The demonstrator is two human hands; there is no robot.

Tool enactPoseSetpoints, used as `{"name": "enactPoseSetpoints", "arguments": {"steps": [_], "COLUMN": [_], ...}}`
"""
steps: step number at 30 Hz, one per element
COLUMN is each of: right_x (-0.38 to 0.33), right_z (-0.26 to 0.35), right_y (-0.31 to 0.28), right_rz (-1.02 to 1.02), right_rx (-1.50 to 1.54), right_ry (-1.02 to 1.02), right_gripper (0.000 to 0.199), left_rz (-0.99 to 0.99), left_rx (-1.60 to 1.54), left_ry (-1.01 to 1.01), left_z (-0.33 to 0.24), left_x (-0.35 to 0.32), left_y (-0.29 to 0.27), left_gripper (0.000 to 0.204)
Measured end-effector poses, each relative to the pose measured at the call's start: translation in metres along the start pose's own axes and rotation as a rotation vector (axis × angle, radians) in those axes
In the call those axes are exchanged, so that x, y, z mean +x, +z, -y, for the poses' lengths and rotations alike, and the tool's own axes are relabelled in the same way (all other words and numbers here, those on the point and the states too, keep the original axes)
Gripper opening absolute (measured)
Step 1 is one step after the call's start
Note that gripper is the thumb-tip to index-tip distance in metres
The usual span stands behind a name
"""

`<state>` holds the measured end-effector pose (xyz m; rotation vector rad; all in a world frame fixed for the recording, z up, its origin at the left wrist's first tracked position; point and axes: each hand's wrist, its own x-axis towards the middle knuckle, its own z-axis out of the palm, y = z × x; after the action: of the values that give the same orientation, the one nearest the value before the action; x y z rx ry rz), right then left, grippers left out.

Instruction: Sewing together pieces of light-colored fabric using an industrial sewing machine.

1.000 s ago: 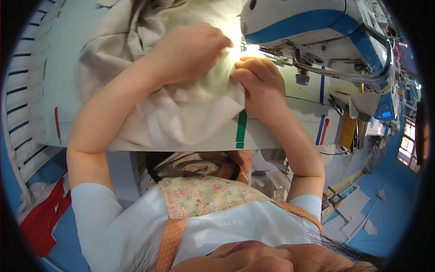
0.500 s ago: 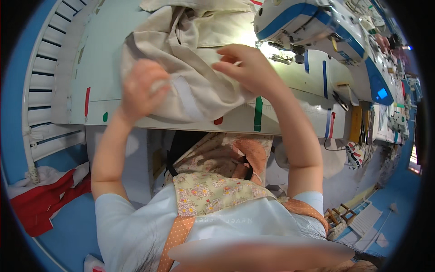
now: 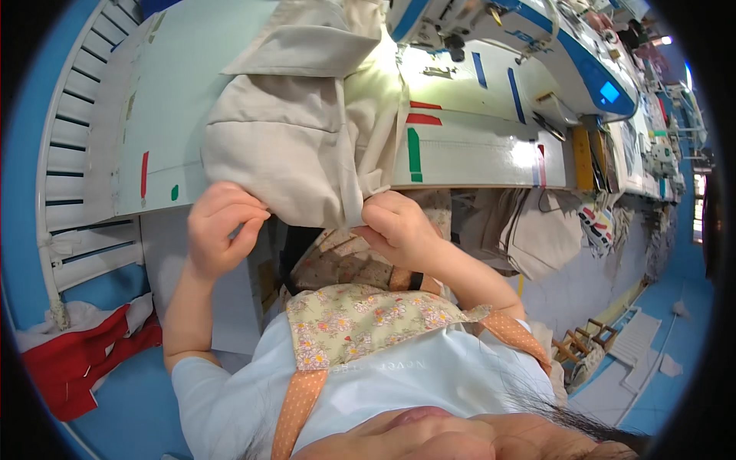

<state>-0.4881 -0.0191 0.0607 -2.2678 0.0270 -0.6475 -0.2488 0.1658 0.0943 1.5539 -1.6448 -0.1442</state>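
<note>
Beige cloth (image 3: 276, 146): far end cut off by top edge, underside hidden. Sewing machine (image 3: 567, 38): top cropped, needle too small to make out. Right hand (image 3: 399, 226): fingertips curled out of sight at cloth's near edge. Left hand (image 3: 221, 230): pinch or mere touch, can't tell. White slatted rack (image 3: 69, 161) cropped far left. Wearer's face cut by near edge. Far-right clutter (image 3: 663, 153) too small to sort.
</note>
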Motion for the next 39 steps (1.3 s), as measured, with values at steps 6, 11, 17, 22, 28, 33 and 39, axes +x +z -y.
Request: {"name": "enactPoseSetpoints", "arguments": {"steps": [6, 11, 17, 22, 28, 33, 39], "right_x": [-0.014, -0.018, -0.048, -0.057, -0.054, -0.037, -0.029], "right_z": [0.019, 0.038, 0.028, 0.007, 0.017, 0.031, 0.041], "right_y": [0.015, -0.047, -0.001, 0.028, 0.021, 0.031, 0.047], "right_rz": [-0.154, -0.122, -0.102, -0.029, 0.048, 0.14, 0.228], "right_rx": [-0.068, -0.086, -0.137, -0.143, -0.256, -0.22, -0.214], "right_ry": [0.039, 0.128, 0.077, -0.002, -0.118, -0.313, -0.422], "right_gripper": [0.021, 0.019, 0.022, 0.024, 0.023, 0.019, 0.015], "left_rz": [0.205, 0.498, 0.419, 0.233, 0.359, 0.461, 0.402], "left_rx": [-0.167, 0.56, 0.718, 0.488, 0.175, -0.283, -0.7], "left_ry": [0.174, -0.253, -0.282, 0.008, -0.001, -0.277, -0.796], "left_z": [-0.025, 0.015, 0.072, 0.026, 0.02, -0.038, -0.042], "left_x": [0.107, 0.131, 0.126, 0.121, 0.057, 0.033, 0.002], "left_y": [0.061, 0.084, 0.044, 0.062, 0.064, 0.087, 0.104], "left_gripper": [0.022, 0.038, 0.037, 0.042, 0.026, 0.023, 0.053]}}
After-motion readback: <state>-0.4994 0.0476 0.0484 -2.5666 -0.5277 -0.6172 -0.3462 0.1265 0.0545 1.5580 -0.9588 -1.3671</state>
